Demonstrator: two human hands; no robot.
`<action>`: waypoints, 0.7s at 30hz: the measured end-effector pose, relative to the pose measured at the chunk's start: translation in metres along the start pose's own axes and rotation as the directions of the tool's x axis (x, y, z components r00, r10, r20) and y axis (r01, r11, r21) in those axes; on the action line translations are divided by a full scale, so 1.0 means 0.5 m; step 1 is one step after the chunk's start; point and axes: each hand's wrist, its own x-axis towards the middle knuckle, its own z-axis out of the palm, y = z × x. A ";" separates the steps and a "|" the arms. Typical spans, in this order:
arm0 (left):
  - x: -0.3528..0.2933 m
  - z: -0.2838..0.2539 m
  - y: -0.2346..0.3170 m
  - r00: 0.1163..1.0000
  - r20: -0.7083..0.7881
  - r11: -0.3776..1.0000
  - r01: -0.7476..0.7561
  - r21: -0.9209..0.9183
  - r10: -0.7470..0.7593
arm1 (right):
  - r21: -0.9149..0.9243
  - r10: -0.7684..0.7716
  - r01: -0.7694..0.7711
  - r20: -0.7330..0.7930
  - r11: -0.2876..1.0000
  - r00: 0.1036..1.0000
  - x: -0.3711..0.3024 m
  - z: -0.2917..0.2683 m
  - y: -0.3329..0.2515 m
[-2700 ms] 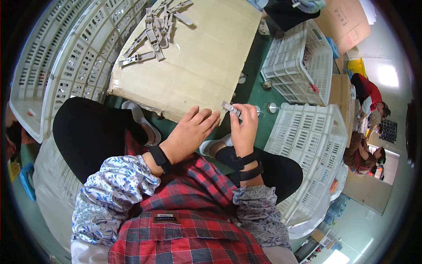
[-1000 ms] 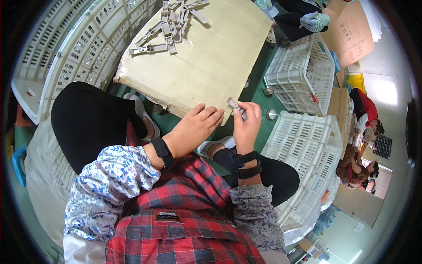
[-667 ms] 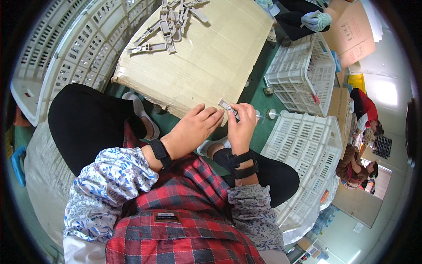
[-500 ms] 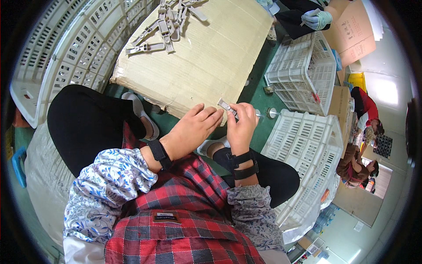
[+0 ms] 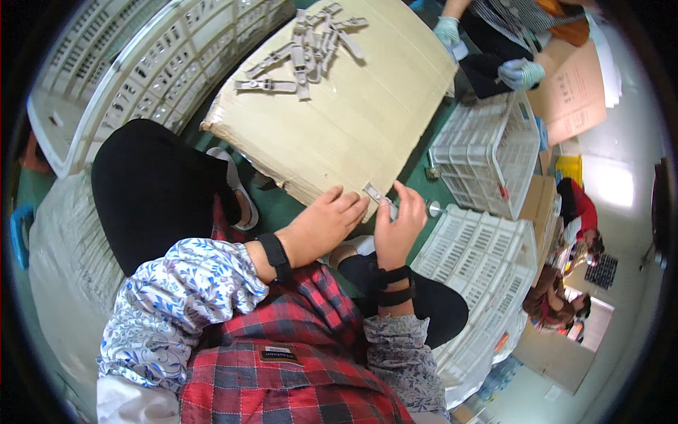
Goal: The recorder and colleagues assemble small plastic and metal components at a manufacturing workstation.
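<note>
At the near edge of a cardboard-covered surface (image 5: 353, 120), my right hand (image 5: 400, 230) holds a small grey plastic clip (image 5: 374, 193) between thumb and forefinger. One end of the clip sticks out over the cardboard; the rest is partly hidden by the thumb. Just left of it, my left hand (image 5: 321, 230) rests palm down, fingers stretched out on the cardboard edge and holding nothing. Farther off on the same surface lies a loose pile of similar grey clips (image 5: 300, 60), several of them overlapping.
White plastic crates stand at left (image 5: 152, 78) and at right, one upright (image 5: 470, 152) and one nearer (image 5: 473, 254). Across the surface, a person's gloved hands (image 5: 521, 73) show beside an open cardboard box (image 5: 575, 92). My knees flank the near edge.
The view has shifted, so the cardboard and pile appear farther right. My right forefinger has lifted and straightened somewhat beside the clip. More of the other person's arms and gloves shows.
</note>
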 end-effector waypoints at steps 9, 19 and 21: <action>-0.004 -0.015 -0.005 0.995 0.099 1.000 -0.002 -0.007 0.003 | 0.032 -0.538 0.537 0.073 0.843 0.840 0.342 0.103 -0.141; 0.004 -0.007 -0.001 0.994 0.112 1.000 0.019 -0.014 -0.017 | 0.149 -0.545 0.525 0.212 0.838 0.811 0.407 0.196 -0.138; 0.004 -0.006 0.002 0.994 0.104 1.000 0.015 -0.005 -0.014 | 0.119 -0.577 0.565 0.206 0.817 0.791 0.376 0.172 -0.128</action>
